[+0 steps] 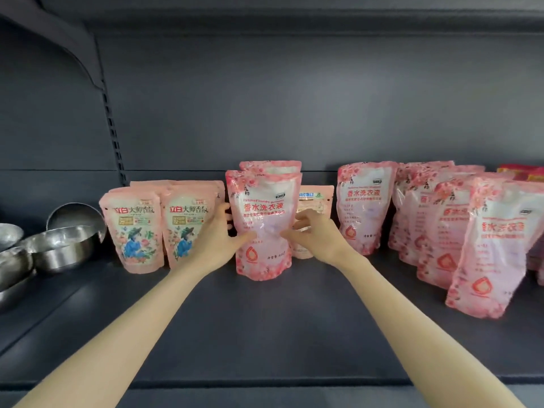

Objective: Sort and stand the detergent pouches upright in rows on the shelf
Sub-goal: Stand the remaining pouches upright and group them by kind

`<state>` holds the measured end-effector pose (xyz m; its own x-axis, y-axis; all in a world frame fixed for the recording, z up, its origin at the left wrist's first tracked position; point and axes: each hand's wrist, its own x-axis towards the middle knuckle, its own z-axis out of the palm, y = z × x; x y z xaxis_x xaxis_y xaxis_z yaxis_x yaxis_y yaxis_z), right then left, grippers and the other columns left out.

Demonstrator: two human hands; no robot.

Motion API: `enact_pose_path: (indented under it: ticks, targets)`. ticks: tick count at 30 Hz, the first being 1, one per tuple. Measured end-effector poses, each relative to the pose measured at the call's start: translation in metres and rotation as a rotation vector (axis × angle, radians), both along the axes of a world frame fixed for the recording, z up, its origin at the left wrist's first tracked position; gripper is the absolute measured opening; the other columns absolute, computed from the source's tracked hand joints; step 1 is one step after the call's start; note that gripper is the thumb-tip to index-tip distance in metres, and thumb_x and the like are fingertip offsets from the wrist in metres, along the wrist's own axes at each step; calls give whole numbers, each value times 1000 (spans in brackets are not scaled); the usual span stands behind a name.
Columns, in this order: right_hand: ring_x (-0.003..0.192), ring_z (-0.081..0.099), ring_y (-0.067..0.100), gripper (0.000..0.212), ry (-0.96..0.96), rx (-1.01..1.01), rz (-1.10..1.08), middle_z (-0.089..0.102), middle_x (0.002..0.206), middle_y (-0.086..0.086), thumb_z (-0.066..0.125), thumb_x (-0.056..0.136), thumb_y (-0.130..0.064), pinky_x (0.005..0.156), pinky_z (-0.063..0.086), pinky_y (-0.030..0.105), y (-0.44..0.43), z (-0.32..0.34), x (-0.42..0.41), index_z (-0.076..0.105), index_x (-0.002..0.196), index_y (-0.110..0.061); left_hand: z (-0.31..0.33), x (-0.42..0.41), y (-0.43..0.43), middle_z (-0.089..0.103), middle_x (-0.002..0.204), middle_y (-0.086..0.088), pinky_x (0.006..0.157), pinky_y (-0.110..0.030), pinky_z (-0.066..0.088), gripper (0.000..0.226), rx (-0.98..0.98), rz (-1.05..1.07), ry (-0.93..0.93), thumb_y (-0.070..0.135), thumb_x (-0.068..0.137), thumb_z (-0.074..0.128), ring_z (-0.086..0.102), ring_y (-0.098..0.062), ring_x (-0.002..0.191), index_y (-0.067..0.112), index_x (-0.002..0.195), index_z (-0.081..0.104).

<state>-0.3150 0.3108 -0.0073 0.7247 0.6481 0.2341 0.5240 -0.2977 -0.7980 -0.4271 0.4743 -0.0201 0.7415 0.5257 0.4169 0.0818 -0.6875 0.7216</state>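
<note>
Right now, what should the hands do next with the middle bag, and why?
Probably ease both hands off. The left hand and right hand grip the middle pouch, which stands upright on the shelf in front of a matching pouch, so only a careful release seems left.

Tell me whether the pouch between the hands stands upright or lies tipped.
Upright: the pouch stands on its base on the shelf, top edge up, left hand and right hand holding its sides.
</note>
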Motion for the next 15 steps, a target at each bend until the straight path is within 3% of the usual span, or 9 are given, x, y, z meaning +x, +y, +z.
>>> enact_pose_path:
  ticks: [5,8,12,15]
  targets:
    - [67,53,1,48,138,98,-54,57,98,1,73,83,-25,39,41,6,15,-5,5,45,118,-8,-7,12,10,60,119,-1,83,-34,55,52,-88,-105,20,23,84,69,62,-16,101,12,126,41]
    - [64,56,5,33,184,113,-64,58,86,1,74,82,-18,49,50,14,21,-6,5,50,102,-8,-8,14,12,63,116,-4,80,-35,56,44,-120,-112,-12,19,83,70,64,-16,94,11,120,47]
    - [57,59,12,30,140,134,-99,61,78,5,77,77,-9,51,54,20,20,-10,8,59,99,0,-6,14,12,65,115,-7,83,-41,56,41,-183,-146,-61,13,80,72,65,-19,98,11,115,52]
    - [62,65,19,27,92,151,-137,67,77,10,82,71,-12,64,60,34,4,-13,14,63,88,-4,-5,16,0,66,113,-3,83,-41,56,40,-188,-195,-76,13,79,72,65,-17,98,13,115,54]
